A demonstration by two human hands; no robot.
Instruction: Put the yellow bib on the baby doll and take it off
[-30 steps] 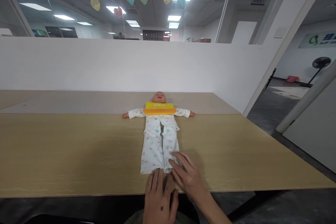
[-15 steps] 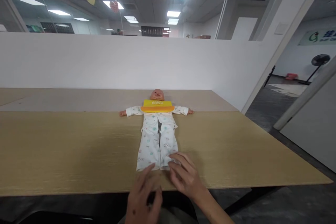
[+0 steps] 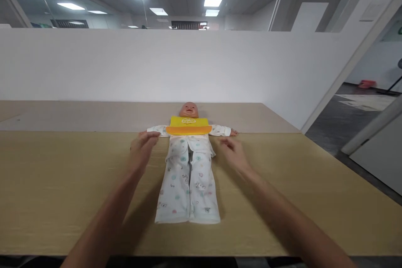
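Note:
A baby doll (image 3: 189, 110) lies on its back with its arms spread out. It wears a yellow bib (image 3: 189, 122) with an orange pocket rim (image 3: 188, 130), a white printed top (image 3: 201, 144) and white printed trousers (image 3: 176, 188). At the doll's sleeve on the left, my left hand (image 3: 143, 147) reaches out with fingers extended, hiding the doll's hand there. My right hand (image 3: 234, 151) hovers just below the other sleeve (image 3: 220, 130), its fingers loosely bent and apart from the bib. Neither hand visibly grips anything.
The doll lies on a wood-coloured table (image 3: 78, 184) whose near edge runs along the bottom. Behind it stands a white partition wall (image 3: 125, 65) with glass above. A doorway with dark floor (image 3: 326, 121) is at the right.
Both hands have moved forward and apart, from the trouser bottoms to either side of the doll's chest. The view has tilted down and closer.

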